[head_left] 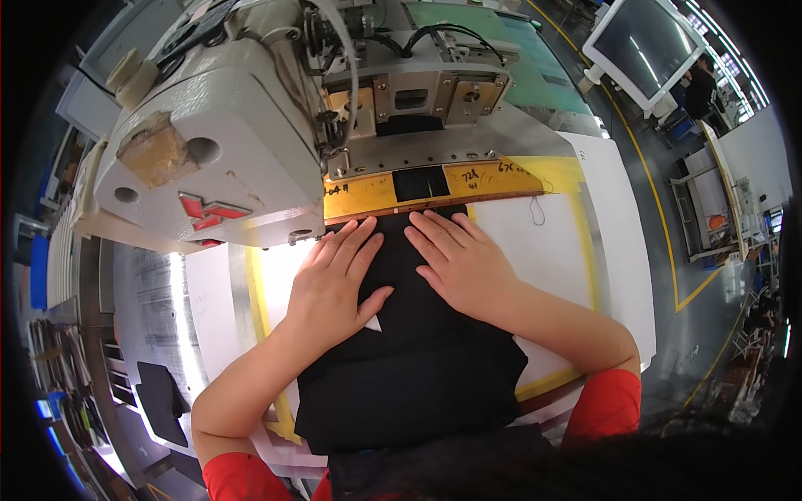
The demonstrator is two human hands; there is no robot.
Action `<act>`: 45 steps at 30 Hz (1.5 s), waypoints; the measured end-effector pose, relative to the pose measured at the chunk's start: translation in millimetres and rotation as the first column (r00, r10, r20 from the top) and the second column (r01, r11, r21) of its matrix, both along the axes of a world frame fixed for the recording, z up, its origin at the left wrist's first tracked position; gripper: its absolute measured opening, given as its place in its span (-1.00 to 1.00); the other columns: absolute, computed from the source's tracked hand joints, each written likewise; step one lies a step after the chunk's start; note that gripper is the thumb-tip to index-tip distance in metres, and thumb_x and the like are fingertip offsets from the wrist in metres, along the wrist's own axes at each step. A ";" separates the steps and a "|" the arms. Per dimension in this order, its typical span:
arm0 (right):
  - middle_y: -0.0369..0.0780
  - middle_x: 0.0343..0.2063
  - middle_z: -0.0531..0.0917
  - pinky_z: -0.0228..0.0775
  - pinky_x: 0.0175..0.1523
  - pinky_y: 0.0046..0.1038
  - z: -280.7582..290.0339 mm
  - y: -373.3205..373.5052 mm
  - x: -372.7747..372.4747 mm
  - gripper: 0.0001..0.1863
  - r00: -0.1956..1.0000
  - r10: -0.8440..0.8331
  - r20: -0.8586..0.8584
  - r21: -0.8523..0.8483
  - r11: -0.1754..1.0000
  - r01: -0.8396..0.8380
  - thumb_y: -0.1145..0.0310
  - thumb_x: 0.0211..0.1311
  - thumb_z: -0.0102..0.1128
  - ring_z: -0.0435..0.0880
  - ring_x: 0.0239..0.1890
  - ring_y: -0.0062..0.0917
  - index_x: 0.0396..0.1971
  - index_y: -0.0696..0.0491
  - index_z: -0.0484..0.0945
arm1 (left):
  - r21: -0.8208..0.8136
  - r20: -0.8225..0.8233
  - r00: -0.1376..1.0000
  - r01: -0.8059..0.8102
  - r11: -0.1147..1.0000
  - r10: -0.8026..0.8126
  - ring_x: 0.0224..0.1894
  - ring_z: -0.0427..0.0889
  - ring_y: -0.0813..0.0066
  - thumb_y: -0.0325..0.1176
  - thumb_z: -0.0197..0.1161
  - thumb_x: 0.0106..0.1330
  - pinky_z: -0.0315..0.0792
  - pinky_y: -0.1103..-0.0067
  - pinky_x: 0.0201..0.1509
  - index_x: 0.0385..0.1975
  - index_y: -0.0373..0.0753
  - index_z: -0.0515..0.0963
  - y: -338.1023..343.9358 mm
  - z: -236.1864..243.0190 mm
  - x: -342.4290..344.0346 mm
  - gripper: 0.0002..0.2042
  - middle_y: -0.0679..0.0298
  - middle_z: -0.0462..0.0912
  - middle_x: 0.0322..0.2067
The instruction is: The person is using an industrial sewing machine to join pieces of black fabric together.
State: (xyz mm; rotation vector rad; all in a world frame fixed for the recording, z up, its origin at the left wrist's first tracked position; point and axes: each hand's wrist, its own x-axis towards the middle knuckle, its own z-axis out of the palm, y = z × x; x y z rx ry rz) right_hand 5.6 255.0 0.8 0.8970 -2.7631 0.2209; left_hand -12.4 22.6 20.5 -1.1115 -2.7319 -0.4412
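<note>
A black piece of fabric (pixel 409 376) lies spread over the white work plate of a sewing machine. Flat on the cloth's upper left part rests my left hand (pixel 337 280), its fingers stretched toward the yellow clamp bar (pixel 363 197). My right hand (pixel 459 263) lies flat on the upper right part, fingers extended, its tips close to the same bar. Neither hand grips anything. The cloth's far end runs up to the bar, where black material shows in a gap. A small white scrap (pixel 373 324) peeks out beside my left thumb.
The large white sewing machine head (pixel 200 159) stands at the upper left, close to my left hand. Yellow tape (pixel 589 250) borders the white plate (pixel 535 250). A loose thread (pixel 537 210) lies at the bar's right end. A monitor (pixel 643 50) stands at the upper right.
</note>
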 end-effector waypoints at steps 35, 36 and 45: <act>-0.02 0.17 0.43 0.26 0.32 -0.19 11.5 0.7 -0.4 -0.44 0.999 0.043 -0.009 0.024 0.999 -0.043 0.25 0.22 0.24 0.42 0.24 -0.20 0.14 0.27 0.41 | -0.029 -0.085 0.992 -0.100 0.995 0.098 0.16 0.48 -0.04 0.04 0.27 0.21 0.38 0.33 0.12 0.15 -0.21 0.49 -10.8 -7.0 18.3 -0.41 -0.09 0.41 0.17; -0.05 0.19 0.42 0.26 0.32 -0.19 11.6 0.6 -0.8 -0.44 0.999 0.044 -0.001 0.013 0.999 -0.043 0.28 0.19 0.26 0.41 0.25 -0.22 0.15 0.24 0.40 | -0.029 -0.085 0.992 -0.098 0.995 0.095 0.16 0.48 -0.04 0.04 0.27 0.21 0.38 0.33 0.12 0.15 -0.21 0.49 -11.7 -7.5 18.1 -0.41 -0.09 0.41 0.17; -0.08 0.21 0.40 0.25 0.34 -0.19 13.0 0.9 -1.3 -0.43 0.999 0.044 0.023 0.022 0.999 -0.044 0.30 0.17 0.27 0.41 0.26 -0.23 0.17 0.21 0.39 | -0.041 -0.093 0.990 -0.107 0.993 0.103 0.16 0.48 0.02 0.02 0.32 0.16 0.38 0.33 0.07 0.18 -0.18 0.46 -12.0 -7.5 17.6 -0.38 -0.02 0.40 0.17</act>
